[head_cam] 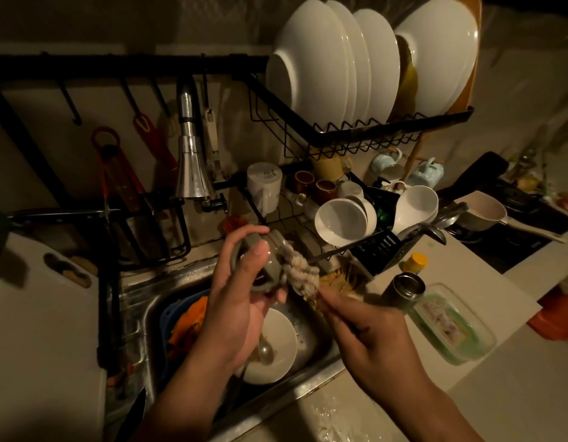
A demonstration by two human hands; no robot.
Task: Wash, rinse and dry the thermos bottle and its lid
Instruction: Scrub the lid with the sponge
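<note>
1. Left hand (244,301) is gripping the grey lid (260,266) over the sink (142,301).
2. Right hand (372,333) is holding a brush (300,271) against the lid.
3. Thermos bottle (405,290) is standing on the counter; likely rigid and slippery when wet, best held around the body.

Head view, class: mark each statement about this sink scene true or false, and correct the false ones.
1. The left hand holds the lid above the sink. True.
2. The right hand holds a sponge brush whose head touches the lid. True.
3. The thermos bottle lies inside the sink. False: it stands upright on the counter to the right of the sink.
4. Water is pouring from the faucet. False: no stream shows below its nozzle.
5. A white bowl with a spoon sits in the sink. True.
6. The top dish rack holds only mugs. False: it holds white plates standing on edge.
</note>
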